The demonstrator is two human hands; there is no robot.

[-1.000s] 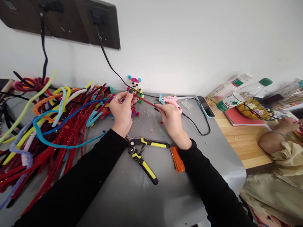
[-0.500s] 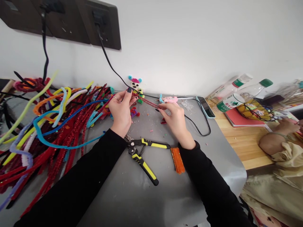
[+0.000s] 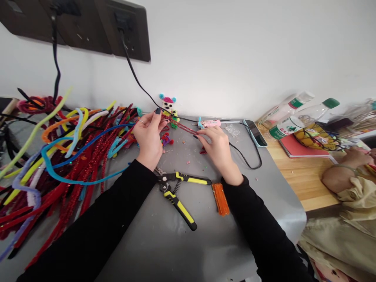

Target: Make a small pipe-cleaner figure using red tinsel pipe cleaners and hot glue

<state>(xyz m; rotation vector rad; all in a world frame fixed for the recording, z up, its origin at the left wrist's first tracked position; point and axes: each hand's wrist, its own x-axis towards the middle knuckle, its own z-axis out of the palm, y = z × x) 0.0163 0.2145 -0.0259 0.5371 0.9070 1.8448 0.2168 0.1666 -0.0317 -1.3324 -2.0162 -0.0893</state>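
Observation:
A red glittery pipe cleaner [image 3: 182, 127], folded into a narrow doubled length, stretches between my two hands above the table. My left hand [image 3: 149, 135] pinches its upper left end between thumb and forefinger. At the lower right end, my right hand [image 3: 215, 145] closes its fingertips on it. Below lie pliers with yellow and black handles [image 3: 185, 209], spread apart. A short orange bundle of pipe cleaner pieces [image 3: 221, 199] rests beside my right sleeve. Behind my left hand stands a small pipe-cleaner figure [image 3: 168, 102] with blue ears, leaning near the wall.
A tangled heap of coloured pipe cleaners [image 3: 85, 156] covers the table's left side. A black cable [image 3: 138, 80] runs from the wall socket [image 3: 129, 31] across the back. To the right are a phone [image 3: 255, 133], bottles [image 3: 286, 127], a red notebook [image 3: 305, 148] and another person's arm [image 3: 340, 176].
My left hand has shifted very slightly to the left, with the pipe cleaner still held between both hands. Nothing else has visibly moved.

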